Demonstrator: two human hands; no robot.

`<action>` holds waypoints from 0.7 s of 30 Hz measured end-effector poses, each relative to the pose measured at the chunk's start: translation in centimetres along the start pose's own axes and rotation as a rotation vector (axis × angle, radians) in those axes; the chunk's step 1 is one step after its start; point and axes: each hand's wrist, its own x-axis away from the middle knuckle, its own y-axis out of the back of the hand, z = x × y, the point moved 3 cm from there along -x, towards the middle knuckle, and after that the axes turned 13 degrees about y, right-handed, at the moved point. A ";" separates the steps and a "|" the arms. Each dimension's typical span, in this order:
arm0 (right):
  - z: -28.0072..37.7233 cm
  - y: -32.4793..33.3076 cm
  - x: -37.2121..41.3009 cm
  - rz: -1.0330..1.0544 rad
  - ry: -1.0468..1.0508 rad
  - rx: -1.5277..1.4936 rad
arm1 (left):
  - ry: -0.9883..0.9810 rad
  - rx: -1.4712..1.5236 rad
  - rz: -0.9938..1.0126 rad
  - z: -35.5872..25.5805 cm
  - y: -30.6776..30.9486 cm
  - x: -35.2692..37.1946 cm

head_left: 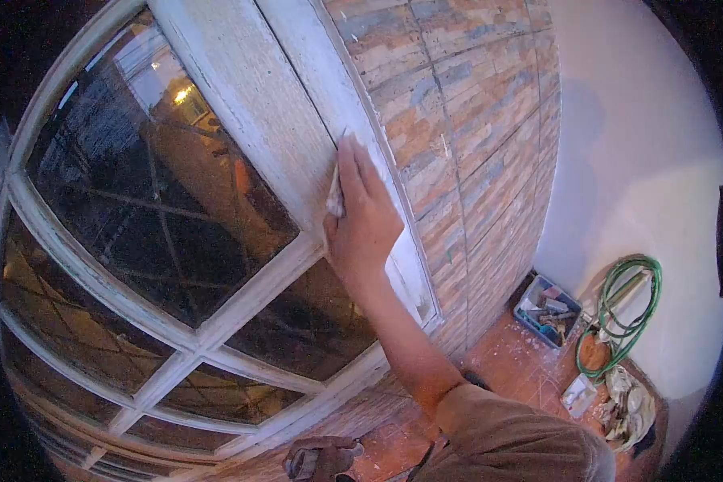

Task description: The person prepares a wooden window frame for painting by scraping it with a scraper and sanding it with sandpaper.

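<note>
My right hand [365, 213] reaches up and presses against the white window frame [245, 96], where its paint looks worn. The fingers are closed around a small, pale folded piece of sandpaper [335, 197], mostly covered by the palm and fingers. Beside the hand runs the narrow gap between the window sash and the outer white frame [317, 48]. Dark glass panes [161, 185], split by white bars, lie to the left of the hand and reflect a lamp. My left hand does not show.
Stone-patterned tiles [474, 145] cover the wall right of the window. On the reddish floor stand a blue-grey bin of tools [548, 309], a coiled green hose [631, 305], a small white box [578, 395] and a pale cloth bundle [628, 406]. A blurred brownish object [321, 459] sits low down.
</note>
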 end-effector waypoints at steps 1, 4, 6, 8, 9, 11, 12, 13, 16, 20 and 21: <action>0.1 0.1 -0.4 -0.002 -0.017 -0.002 | 0.216 0.000 -0.035 -0.1 0.2 0.3; -0.3 -0.1 0.4 -0.003 -0.001 0.002 | 0.221 -0.014 -0.015 0.4 0.7 0.3; -0.5 0.0 0.5 0.006 0.034 0.014 | 0.228 -0.015 0.003 1.1 0.7 0.3; -0.3 0.3 0.0 0.023 0.007 -0.005 | 0.242 -0.020 0.026 1.7 0.7 0.2; -0.2 0.2 -0.3 0.023 0.002 -0.001 | 0.210 -0.028 0.043 1.8 0.7 0.2; -0.1 -0.3 -1.0 0.010 -0.071 0.053 | 0.144 -0.045 0.070 1.9 0.9 0.2; -0.1 -0.3 -0.6 0.012 -0.069 0.050 | 0.107 -0.052 0.078 1.8 1.0 0.2; -0.2 -0.3 0.0 0.015 -0.027 0.048 | 0.067 -0.058 0.087 1.7 1.0 0.2; -0.2 0.3 -0.2 0.027 0.009 0.044 | 0.471 -0.221 -0.048 1.4 0.8 0.2; 0.1 -0.5 0.2 -0.039 0.021 0.068 | 0.478 -0.097 -0.125 1.0 0.9 1.2; 0.1 -0.6 0.4 -0.036 0.020 0.066 | 0.480 -0.098 -0.128 0.9 0.8 1.4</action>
